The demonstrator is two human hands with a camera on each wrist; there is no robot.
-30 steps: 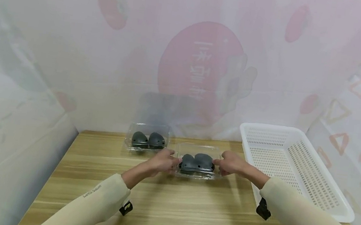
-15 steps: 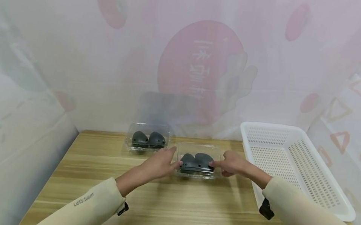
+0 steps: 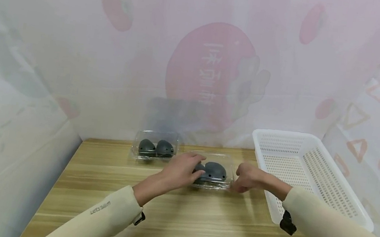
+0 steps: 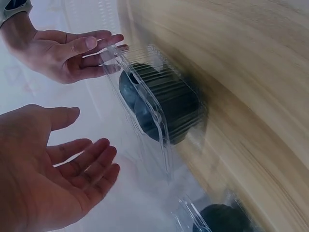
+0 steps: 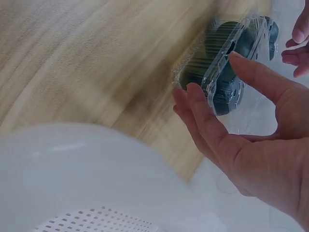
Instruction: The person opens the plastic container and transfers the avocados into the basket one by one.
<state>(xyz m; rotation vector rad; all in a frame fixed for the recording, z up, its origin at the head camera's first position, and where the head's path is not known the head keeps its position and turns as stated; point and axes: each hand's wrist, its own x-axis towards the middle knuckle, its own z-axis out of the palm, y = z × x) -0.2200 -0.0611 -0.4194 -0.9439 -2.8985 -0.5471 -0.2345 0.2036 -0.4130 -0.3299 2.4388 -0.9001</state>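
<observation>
In the head view a clear plastic clamshell box (image 3: pixel 218 185) with two dark green, avocado-like fruits (image 3: pixel 215 170) sits on the wooden table. My left hand (image 3: pixel 181 169) is over its left part, overlapping one fruit. The left wrist view shows this left hand (image 4: pixel 72 174) beside the box, palm visible, fingers loosely bent, holding nothing. At the other end is my right hand (image 3: pixel 248 177). Its straight fingers and thumb (image 5: pixel 241 63) are right at the corner of the box (image 5: pixel 212 79) in the right wrist view, without curling round it.
A second clear clamshell box (image 3: pixel 154 158) with two similar fruits stands at the back left near the wall sheet. A white perforated basket (image 3: pixel 261 152) stands at the right, close to my right forearm. The wooden table (image 3: pixel 161 227) extends in front.
My left hand has moved right from the box's left end to over its left part. The right hand has drawn slightly right, its index finger off the lid. The box has stayed about where it was.
</observation>
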